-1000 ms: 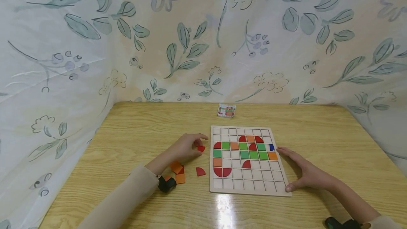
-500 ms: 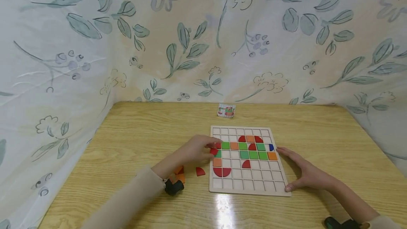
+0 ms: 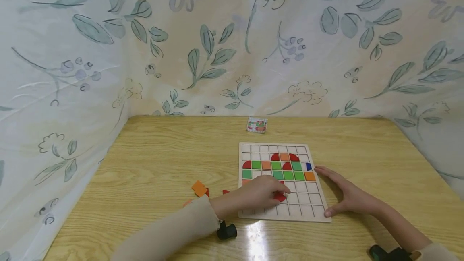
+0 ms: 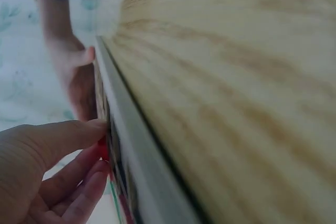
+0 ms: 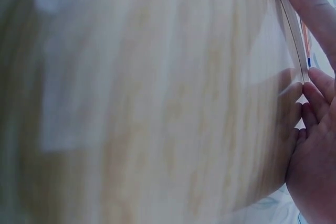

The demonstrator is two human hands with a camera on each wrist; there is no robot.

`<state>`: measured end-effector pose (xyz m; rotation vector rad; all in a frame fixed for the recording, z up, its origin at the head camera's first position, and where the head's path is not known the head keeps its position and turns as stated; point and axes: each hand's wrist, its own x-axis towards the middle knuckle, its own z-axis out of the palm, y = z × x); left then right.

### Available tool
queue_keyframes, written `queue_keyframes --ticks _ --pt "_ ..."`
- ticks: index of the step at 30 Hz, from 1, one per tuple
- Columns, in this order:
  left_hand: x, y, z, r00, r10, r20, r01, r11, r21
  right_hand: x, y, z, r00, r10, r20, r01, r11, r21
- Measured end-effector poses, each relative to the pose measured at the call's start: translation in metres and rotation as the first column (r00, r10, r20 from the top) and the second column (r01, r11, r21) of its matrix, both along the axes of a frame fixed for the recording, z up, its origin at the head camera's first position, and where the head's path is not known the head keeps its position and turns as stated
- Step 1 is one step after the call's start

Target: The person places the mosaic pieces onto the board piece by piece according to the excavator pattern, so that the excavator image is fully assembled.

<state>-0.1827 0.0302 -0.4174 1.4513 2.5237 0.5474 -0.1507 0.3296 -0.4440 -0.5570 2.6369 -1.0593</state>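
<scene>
In the head view a wooden grid board (image 3: 304, 210) lies on the table, with red, green, orange and blue pieces on its squares. Over its lower middle, my left hand (image 3: 261, 190) pinches a red quarter-circle tile (image 3: 280, 197). The left wrist view shows that red tile (image 4: 103, 149) between thumb and fingers, close against the board. My right hand (image 3: 353, 196) rests along the board's right side, thumb at the near corner and fingertips on the edge. In the right wrist view the right hand (image 5: 317, 129) has its fingers fairly straight. The left hand and forearm hide the lower-left squares.
Orange square tiles (image 3: 199, 188) lie loose left of the board, partly behind the left sleeve (image 3: 181, 228). Another red tile (image 3: 226, 191) peeks out beside the wrist. A small pattern card (image 3: 257, 125) lies behind the board. Patterned cloth (image 3: 217, 51) hangs behind the table.
My left hand has carried the red tile from the table left of the board, over its left edge, to the lower middle squares. The right hand has stayed put.
</scene>
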Motion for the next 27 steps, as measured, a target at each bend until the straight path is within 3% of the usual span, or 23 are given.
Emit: queue_keyframes --ticks 8,18,23,27 --pt "0.001 0.001 -0.005 0.998 0.052 0.048 -0.055 0.995 0.082 -0.003 0.000 -0.001 1.000 0.007 -0.001 -0.007 1.000 0.002" --pt "0.001 0.005 -0.001 0.992 0.022 0.124 -0.030 0.997 0.064 -0.002 0.003 -0.004 1.000 0.002 -0.008 -0.002 1.000 -0.007" --pt "0.003 0.010 0.001 0.991 0.045 0.125 -0.050 0.998 0.032 -0.002 0.002 -0.004 1.000 0.006 -0.012 -0.006 1.000 -0.006" --pt "0.003 0.013 0.002 0.997 0.042 0.061 -0.043 0.999 0.008 -0.001 0.002 -0.003 1.000 0.008 -0.009 -0.008 1.000 -0.003"
